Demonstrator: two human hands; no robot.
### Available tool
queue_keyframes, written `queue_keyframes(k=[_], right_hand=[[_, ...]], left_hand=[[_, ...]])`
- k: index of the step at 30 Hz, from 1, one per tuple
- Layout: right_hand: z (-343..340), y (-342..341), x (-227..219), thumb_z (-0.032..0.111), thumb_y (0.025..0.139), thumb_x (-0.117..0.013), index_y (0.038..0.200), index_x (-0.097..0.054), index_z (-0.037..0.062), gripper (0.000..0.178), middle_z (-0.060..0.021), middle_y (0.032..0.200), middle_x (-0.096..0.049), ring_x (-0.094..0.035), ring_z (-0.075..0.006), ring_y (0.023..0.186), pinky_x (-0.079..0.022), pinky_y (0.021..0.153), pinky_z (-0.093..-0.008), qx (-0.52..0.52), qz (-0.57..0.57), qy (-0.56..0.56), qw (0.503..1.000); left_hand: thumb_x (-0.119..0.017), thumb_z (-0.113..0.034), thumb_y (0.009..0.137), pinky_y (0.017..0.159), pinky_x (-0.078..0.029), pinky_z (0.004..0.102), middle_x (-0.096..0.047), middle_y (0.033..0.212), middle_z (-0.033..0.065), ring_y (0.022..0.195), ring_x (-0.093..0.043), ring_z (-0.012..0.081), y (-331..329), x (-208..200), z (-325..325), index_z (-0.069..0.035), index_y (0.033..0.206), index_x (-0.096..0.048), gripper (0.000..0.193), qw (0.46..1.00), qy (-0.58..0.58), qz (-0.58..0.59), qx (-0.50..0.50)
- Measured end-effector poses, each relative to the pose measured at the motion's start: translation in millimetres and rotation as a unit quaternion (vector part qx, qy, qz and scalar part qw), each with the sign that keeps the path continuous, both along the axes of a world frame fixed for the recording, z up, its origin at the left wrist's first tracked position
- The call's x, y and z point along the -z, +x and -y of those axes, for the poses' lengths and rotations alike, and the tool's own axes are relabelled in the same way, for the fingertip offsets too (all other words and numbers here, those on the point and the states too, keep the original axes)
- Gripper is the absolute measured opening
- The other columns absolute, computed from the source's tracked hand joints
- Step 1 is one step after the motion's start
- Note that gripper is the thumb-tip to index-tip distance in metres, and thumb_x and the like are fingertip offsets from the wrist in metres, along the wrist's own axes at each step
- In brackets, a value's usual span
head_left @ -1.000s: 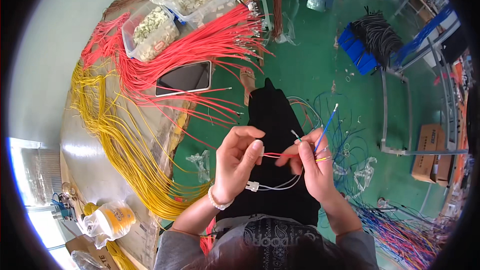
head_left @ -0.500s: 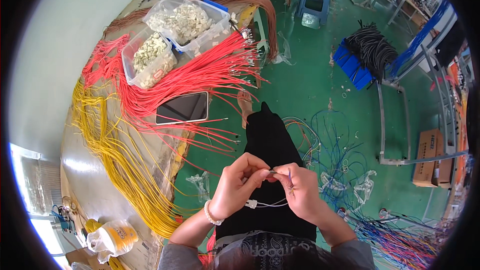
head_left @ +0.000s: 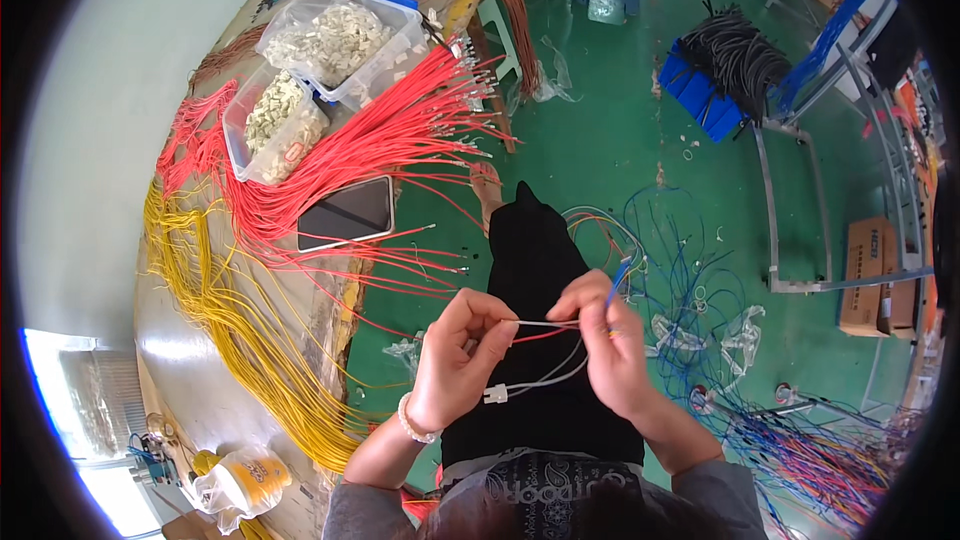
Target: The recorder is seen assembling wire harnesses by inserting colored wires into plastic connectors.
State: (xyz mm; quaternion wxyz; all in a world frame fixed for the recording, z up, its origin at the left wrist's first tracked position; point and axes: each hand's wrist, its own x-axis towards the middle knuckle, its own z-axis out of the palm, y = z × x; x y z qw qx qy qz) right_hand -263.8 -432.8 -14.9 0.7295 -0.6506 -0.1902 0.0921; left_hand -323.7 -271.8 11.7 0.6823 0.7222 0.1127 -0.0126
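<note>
My left hand (head_left: pixel 462 355) is closed in a pinch on the ends of thin wires (head_left: pixel 545 324), a white one and a red one. These stretch across to my right hand (head_left: pixel 610 355), whose fingers are closed around the same wires. A blue wire end (head_left: pixel 622 275) sticks up from between the right fingers. Below the hands a white plastic connector (head_left: pixel 495 394) hangs on a pale wire that loops down from the right hand. Whatever sits at the left fingertips is too small to make out.
On the table at left lie red wires (head_left: pixel 340 140), yellow wires (head_left: pixel 230 330), a phone (head_left: pixel 347 214) and clear bins (head_left: pixel 405 45) of small pale connectors. A blue crate (head_left: pixel 700 90) of black cables stands on the floor near a metal frame (head_left: pixel 800 284). Loose wires (head_left: pixel 680 270) lie at right.
My hands have moved apart, so the white and red wires now show stretched between them. A blue wire end has come up above the right hand. The view has shifted slightly.
</note>
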Motion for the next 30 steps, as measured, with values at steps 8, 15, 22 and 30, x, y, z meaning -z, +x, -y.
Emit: queue_keyframes(k=[8, 15, 22, 30], right_hand=[[11.5, 3.7, -12.4, 0.013, 0.088, -0.061, 0.091, -0.062, -0.0024, 0.016, 0.0017, 0.080, -0.059, -0.046, 0.0005, 0.068, -0.034, 0.057, -0.0165, -0.107, -0.206, -0.029, 0.972], [9.7, 6.9, -18.8, 0.009, 0.078, -0.072, 0.084, -0.064, -0.0004, 0.013, 0.0065, 0.065, -0.052, -0.040, 0.0017, 0.055, -0.028, 0.050, -0.0158, -0.126, -0.193, -0.067, 0.971], [10.2, 4.2, -16.6, 0.009, 0.076, -0.073, 0.075, -0.061, 0.0017, 0.013, 0.0056, 0.065, -0.049, -0.035, 0.0005, 0.055, -0.025, 0.049, -0.0174, -0.101, -0.208, -0.044, 0.972], [11.0, 1.5, -11.2, 0.005, 0.076, -0.071, 0.074, -0.060, 0.0015, 0.011, 0.0051, 0.065, -0.048, -0.035, 0.0011, 0.053, -0.024, 0.047, -0.0172, -0.116, -0.180, -0.044, 0.976]], left_hand=[[-0.055, 0.000, 0.088, 0.059, -0.040, 0.0163, -0.053, 0.078, 0.0002, 0.066, -0.049, 0.0035, -0.3, -3.5, 4.3, 0.000, 0.095, -0.049, 0.009, 0.999, 0.016, 0.026, 0.020], [-0.056, -0.003, 0.089, 0.056, -0.039, 0.0166, -0.053, 0.077, -0.0001, 0.064, -0.049, 0.0036, -4.5, 1.5, 4.3, -0.001, 0.096, -0.050, 0.009, 0.999, 0.004, 0.029, 0.020], [-0.052, -0.020, 0.094, 0.046, -0.027, 0.0153, -0.049, 0.071, -0.0010, 0.053, -0.037, 0.0027, 0.6, 7.7, 5.4, -0.008, 0.103, -0.043, 0.018, 0.987, -0.155, -0.004, -0.033], [-0.050, -0.017, 0.096, 0.052, -0.033, 0.0172, -0.049, 0.073, 0.0005, 0.059, -0.041, 0.0050, 0.2, 4.1, 4.9, -0.007, 0.100, -0.039, 0.015, 0.983, -0.179, 0.009, -0.032]])
